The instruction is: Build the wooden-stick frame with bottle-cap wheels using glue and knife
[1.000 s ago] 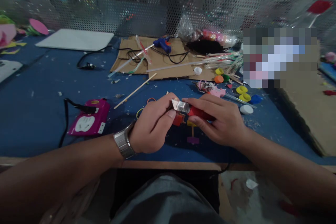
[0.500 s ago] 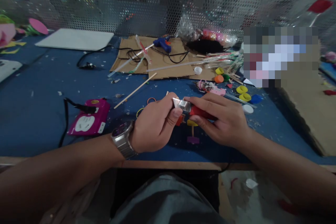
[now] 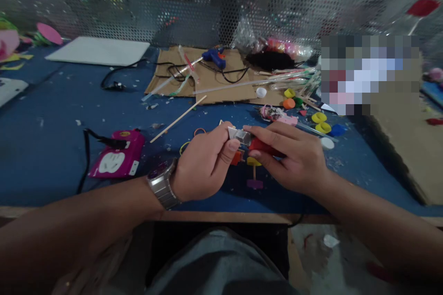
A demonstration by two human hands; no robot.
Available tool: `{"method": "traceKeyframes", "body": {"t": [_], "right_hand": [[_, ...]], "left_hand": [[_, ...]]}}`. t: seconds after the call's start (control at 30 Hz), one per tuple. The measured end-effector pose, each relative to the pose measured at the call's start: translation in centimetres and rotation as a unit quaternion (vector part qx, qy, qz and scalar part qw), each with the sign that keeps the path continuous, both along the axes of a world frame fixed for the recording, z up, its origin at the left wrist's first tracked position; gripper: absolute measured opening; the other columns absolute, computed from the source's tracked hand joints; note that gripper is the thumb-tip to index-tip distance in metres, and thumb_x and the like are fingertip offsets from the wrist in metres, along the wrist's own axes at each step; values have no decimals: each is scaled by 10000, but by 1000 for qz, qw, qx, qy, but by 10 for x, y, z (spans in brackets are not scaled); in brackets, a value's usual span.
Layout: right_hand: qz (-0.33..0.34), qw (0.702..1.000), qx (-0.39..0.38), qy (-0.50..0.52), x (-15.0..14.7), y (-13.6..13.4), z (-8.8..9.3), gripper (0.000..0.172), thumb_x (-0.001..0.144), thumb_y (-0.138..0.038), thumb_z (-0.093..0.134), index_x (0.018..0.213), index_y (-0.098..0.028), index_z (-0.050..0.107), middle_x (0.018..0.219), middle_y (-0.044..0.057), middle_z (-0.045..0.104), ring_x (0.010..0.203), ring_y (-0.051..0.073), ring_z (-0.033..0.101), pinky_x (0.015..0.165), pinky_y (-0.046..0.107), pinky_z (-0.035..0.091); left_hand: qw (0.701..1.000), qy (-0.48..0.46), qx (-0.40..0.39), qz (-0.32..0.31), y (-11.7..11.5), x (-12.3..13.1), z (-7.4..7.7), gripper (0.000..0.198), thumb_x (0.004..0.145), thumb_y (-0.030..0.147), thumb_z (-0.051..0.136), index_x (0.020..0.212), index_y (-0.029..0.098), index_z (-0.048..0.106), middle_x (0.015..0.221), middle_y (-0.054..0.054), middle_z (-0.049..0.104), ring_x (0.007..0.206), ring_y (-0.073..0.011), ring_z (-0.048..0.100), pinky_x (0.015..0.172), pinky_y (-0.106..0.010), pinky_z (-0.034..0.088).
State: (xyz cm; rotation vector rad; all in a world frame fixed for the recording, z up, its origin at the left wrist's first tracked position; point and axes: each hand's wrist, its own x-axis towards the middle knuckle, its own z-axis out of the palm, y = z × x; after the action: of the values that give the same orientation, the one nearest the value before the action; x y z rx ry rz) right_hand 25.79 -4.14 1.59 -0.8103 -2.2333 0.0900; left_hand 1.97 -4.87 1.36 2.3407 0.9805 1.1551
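My right hand (image 3: 294, 154) is closed round the red handle of a utility knife (image 3: 265, 146), its index finger and thumb near the metal head. The blade points left and lies against the thumb and forefinger of my left hand (image 3: 204, 161). That hand is curled closed, with a watch (image 3: 164, 182) on its wrist. Whatever its fingers hold is mostly hidden; a pale tip shows above the knuckles. Below the knife are an orange piece (image 3: 237, 157) with a bit of wood beside it, and a small stick with a yellow piece (image 3: 254, 162) and a purple piece (image 3: 255, 184).
A thin wooden stick (image 3: 178, 119) and a magenta power box (image 3: 119, 154) lie to the left. Behind, a blue glue gun (image 3: 214, 57) rests on cardboard (image 3: 228, 92). Bottle caps (image 3: 318, 118) are scattered to the right, beside a large cardboard piece (image 3: 398, 133).
The knife has turned slightly at the left thumb, so its blade and metal head catch the light differently. Both hands stay in nearly the same place.
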Motion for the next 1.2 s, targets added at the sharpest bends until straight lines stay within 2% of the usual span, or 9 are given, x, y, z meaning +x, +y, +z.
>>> {"method": "traceKeyframes", "body": {"t": [0.13, 0.73, 0.93, 1.2], "right_hand": [[-4, 1000, 8, 1, -1, -2, 1, 358, 1056, -286, 733, 1381, -136, 762, 999, 82, 795, 848, 171, 736, 776, 277, 603], [-43, 998, 25, -22, -3, -6, 0, 381, 1066, -311, 732, 1426, -186, 746, 1022, 70, 802, 861, 180, 756, 761, 297, 599], [-62, 998, 22, -16, -3, -4, -1, 356, 1075, -342, 712, 1398, -198, 756, 998, 66, 796, 843, 189, 751, 742, 308, 597], [-49, 999, -5, 7, -2, -2, 2, 350, 1076, -326, 685, 1376, -163, 764, 999, 84, 796, 856, 188, 754, 772, 293, 604]], "left_hand": [[1000, -1, 7, 2, -1, 0, 0, 288, 1197, 351, 394, 948, 230, 474, 662, 59, 495, 509, -134, 421, 539, -317, 302], [1000, -10, 13, 14, -1, 2, -1, 313, 1195, 315, 393, 896, 237, 443, 687, 59, 463, 543, -135, 413, 567, -331, 307], [999, -36, -27, 7, -1, 4, -3, 291, 1193, 287, 389, 918, 232, 466, 712, 46, 509, 575, -136, 459, 586, -322, 351], [997, -46, -68, -8, 1, 3, -1, 285, 1186, 418, 437, 977, 230, 484, 709, 40, 538, 556, -141, 477, 568, -332, 346]]}}
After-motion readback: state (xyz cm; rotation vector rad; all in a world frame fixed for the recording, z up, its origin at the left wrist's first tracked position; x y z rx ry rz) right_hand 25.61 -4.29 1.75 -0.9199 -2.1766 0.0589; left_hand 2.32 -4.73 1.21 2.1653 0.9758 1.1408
